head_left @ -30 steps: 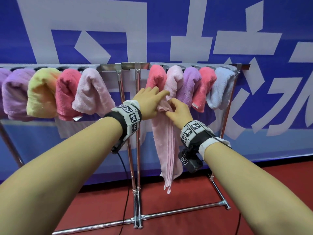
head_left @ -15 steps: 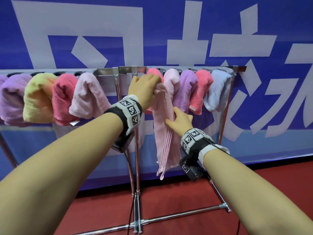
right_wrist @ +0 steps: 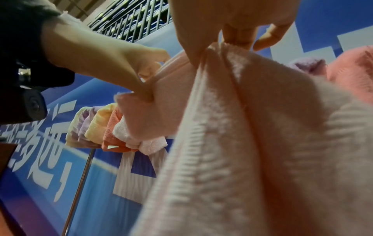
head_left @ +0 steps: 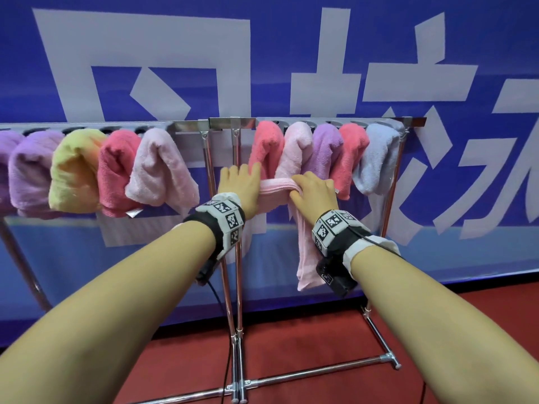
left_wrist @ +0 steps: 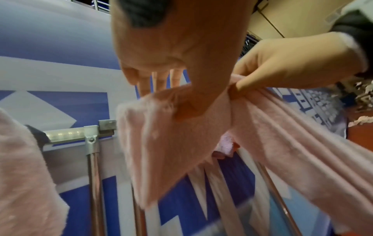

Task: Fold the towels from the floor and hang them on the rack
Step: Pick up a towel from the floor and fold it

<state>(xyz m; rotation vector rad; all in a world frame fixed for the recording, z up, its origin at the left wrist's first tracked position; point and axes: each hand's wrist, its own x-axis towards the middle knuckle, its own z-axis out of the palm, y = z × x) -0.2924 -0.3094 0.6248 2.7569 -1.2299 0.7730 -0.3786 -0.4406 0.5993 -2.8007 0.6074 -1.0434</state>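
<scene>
Pink towel (head_left: 304,252) end hidden behind right hand (head_left: 316,193).

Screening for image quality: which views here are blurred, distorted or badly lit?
Head view: sharp and evenly lit, wide-angle bending of the chrome rack rail. Left wrist view: motion-smeared along the lower edge, the pale pink terry towel soft. Right wrist view: that towel fills the frame, close and soft; hung towels behind stay readable.

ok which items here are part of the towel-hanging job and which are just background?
In the job:
- pink towel, held between both hands
- left hand, gripping one end
- right hand, gripping where it drapes down
- rack
- towels already hung

Background:
- blue banner
- red floor
- black cable
</scene>
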